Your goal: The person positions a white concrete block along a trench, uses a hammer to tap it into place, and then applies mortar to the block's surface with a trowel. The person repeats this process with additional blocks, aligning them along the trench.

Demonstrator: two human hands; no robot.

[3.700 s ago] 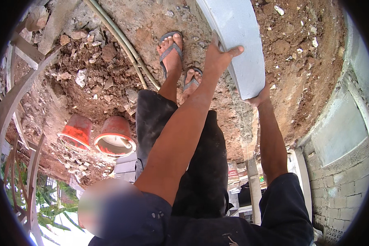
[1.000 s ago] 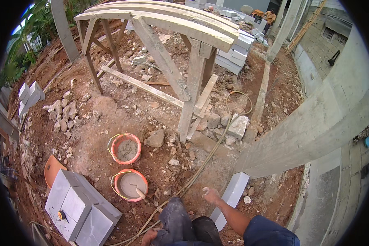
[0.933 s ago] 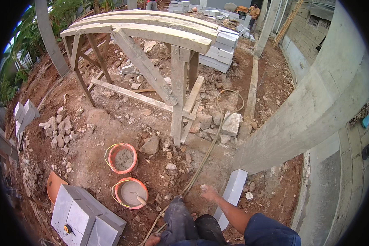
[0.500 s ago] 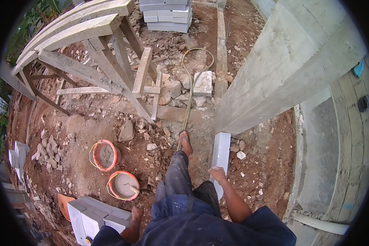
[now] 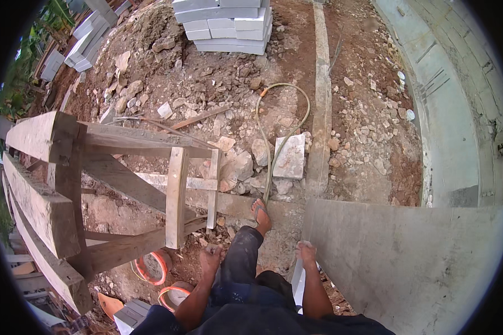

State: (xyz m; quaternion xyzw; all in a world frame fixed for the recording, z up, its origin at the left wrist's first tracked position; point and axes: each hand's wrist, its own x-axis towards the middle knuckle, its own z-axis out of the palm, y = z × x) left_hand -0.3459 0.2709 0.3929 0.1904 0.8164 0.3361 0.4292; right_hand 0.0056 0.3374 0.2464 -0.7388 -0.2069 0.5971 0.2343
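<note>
Your right hand [image 5: 305, 254] is hovering at or resting on the upper end of a long, smooth light-grey building block [image 5: 297, 282], which is lying between your dark trouser leg and your right forearm. Its fingers are curling narrowly; you cannot tell from this view whether they are gripping the block. Your left hand [image 5: 210, 259] is hanging beside your knee, fingers folding into a loose fist; whether it is holding anything, you cannot tell.

A broad concrete column [image 5: 408, 257] is crowding your right side. On your left, a timber trestle [image 5: 176, 195] is standing in the way, its beams partly covering the orange mortar buckets [image 5: 163, 266]. A doubled hose [image 5: 269, 170] is running down to your flip-flopped foot [image 5: 261, 215], passing a rough pale stone slab [image 5: 290, 158]. Farther ahead, stacked light-grey blocks [image 5: 229, 27] are sitting on the rubble, left of a narrow concrete strip [image 5: 321, 100].
</note>
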